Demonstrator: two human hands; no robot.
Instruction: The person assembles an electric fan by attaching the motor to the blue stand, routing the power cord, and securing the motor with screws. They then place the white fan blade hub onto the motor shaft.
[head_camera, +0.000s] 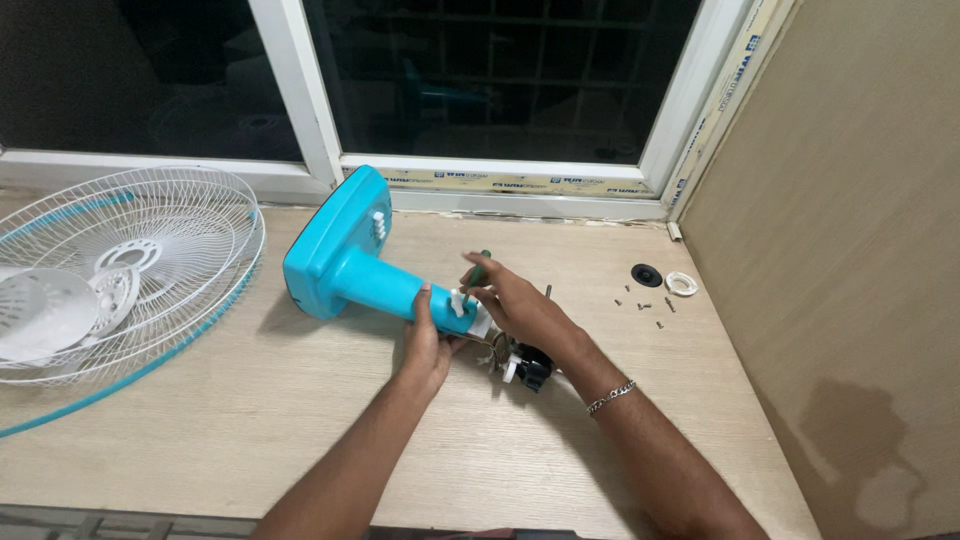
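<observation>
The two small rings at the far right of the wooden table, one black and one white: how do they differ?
The black round ring is dark and looks like a flat disc with a filled middle; the white round ring is pale and open in the middle, with table showing through. The black one lies nearer the window, the white one nearer the brown side wall. Both lie flat on the wooden table, beside loose small screws, away from both hands.
</observation>
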